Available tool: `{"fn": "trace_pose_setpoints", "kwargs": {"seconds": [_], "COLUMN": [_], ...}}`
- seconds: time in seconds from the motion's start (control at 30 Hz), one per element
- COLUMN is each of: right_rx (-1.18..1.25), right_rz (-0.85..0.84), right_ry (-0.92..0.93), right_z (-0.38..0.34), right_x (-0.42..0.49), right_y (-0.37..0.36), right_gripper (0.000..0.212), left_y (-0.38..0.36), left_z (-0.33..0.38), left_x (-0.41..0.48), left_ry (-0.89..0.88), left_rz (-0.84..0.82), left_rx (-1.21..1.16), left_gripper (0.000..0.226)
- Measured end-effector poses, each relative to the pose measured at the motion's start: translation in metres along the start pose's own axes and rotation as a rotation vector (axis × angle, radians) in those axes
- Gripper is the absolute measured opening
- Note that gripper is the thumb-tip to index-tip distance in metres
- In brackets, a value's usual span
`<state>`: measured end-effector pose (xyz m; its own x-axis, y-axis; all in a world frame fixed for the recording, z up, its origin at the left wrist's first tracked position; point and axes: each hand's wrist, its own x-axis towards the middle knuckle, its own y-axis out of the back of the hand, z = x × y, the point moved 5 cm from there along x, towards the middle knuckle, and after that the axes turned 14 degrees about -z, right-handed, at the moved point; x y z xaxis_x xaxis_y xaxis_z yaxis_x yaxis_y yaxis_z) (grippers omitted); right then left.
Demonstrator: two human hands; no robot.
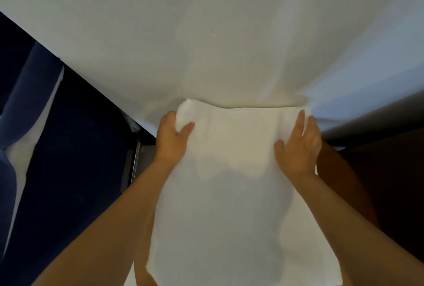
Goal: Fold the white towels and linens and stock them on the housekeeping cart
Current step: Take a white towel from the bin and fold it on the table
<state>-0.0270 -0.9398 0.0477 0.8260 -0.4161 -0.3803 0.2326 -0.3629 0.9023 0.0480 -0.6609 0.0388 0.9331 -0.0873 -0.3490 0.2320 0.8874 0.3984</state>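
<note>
A white towel (pixel 231 148) hangs down in front of me from a folded top edge at the middle of the view. My left hand (pixel 172 136) grips its upper left corner, thumb on the front and fingers hidden behind the cloth. Against the upper right part of the towel lies my right hand (pixel 298 145), fingers straight and pointing up. The towel's lower end drops out of view between my forearms. The housekeeping cart is not in view.
A broad white sheet-covered surface (pixel 206 33) fills the upper part of the view, its edge just behind the towel's top. Dark blue fabric (pixel 46 125) hangs at the left. A dark brown surface (pixel 378 182) lies at the right.
</note>
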Motion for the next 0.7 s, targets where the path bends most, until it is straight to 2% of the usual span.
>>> {"fn": "trace_pose_setpoints", "kwargs": {"seconds": [0.03, 0.1, 0.17, 0.23, 0.3, 0.47, 0.57, 0.7], "right_rx": [-0.017, -0.042, -0.079, -0.11, -0.124, -0.152, -0.162, -0.15], "right_rz": [0.015, -0.007, -0.094, -0.158, -0.188, -0.281, -0.319, -0.29], "right_ry": [0.02, 0.063, 0.09, 0.101, 0.083, 0.055, 0.1, 0.191], "right_z": [-0.001, -0.003, -0.004, -0.006, -0.006, -0.011, -0.019, -0.04], "right_x": [-0.005, -0.013, -0.02, -0.025, -0.028, -0.05, -0.069, -0.099], "right_y": [-0.004, -0.013, -0.025, -0.032, -0.033, -0.026, -0.017, 0.003], "right_gripper": [0.079, 0.074, 0.067, 0.061, 0.058, 0.057, 0.058, 0.057], "left_y": [-0.004, -0.009, -0.007, 0.0, 0.003, 0.01, 0.014, 0.029], "left_z": [0.003, -0.001, -0.019, -0.037, -0.04, -0.026, -0.026, -0.009], "left_x": [-0.002, -0.002, 0.005, 0.013, 0.018, -0.01, -0.039, -0.086], "left_ry": [-0.042, -0.014, 0.148, 0.323, 0.379, 0.247, 0.221, 0.132], "left_rz": [-0.033, -0.067, -0.058, -0.07, -0.141, -0.131, -0.154, -0.199], "left_rx": [-0.016, -0.056, -0.123, -0.092, 0.006, 0.202, 0.259, 0.224], "left_gripper": [0.015, 0.014, 0.022, 0.04, 0.053, 0.07, 0.061, 0.049]}}
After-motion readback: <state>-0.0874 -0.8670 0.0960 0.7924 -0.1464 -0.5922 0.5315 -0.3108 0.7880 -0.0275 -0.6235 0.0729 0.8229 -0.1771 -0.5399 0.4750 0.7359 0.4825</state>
